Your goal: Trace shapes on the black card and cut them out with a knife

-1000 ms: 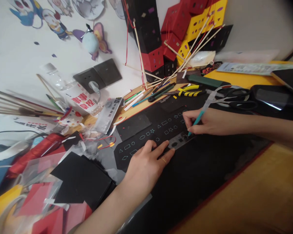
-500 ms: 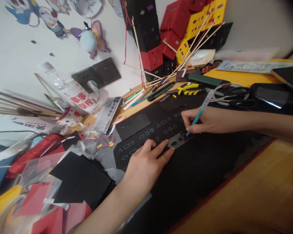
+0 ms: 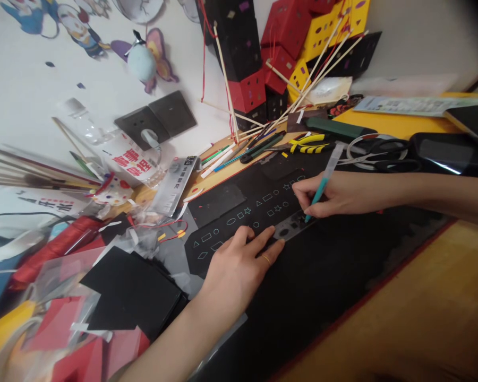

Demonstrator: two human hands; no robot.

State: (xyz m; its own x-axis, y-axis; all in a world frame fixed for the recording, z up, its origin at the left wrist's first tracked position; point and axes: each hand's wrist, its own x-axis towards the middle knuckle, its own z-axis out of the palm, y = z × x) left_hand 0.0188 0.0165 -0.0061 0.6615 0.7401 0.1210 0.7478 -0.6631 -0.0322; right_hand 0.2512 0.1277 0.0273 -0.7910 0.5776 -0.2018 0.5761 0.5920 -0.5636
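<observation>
1. Between the fingertips of the right hand [image 3: 335,194], the slim plastic pen with teal lower part and clear upper part [image 3: 322,184] is pinched low on its shaft; these fingers are drawn together, with almost no gap.
2. Just under those fingertips lies the clear strip-shaped plastic stencil with cut-out shapes [image 3: 293,232], and the pen points down at its far end.
3. To the left of the pinching fingers, the left hand [image 3: 239,262] is palm down, its fingers moderately spread. Two fingertips rest on the near end of the stencil; another finger is bent above the flat black sheet with pale outlined shapes [image 3: 223,229].
4. For good tracing, I judge that the two left fingertips should press evenly, so the stencil cannot slide, while the right fingers keep the pen rather steep and lead it lightly along the cut-out edge.
5. Around the pen tip the view is small and dark, so I cannot tell surely whether it touches the surface.
</observation>
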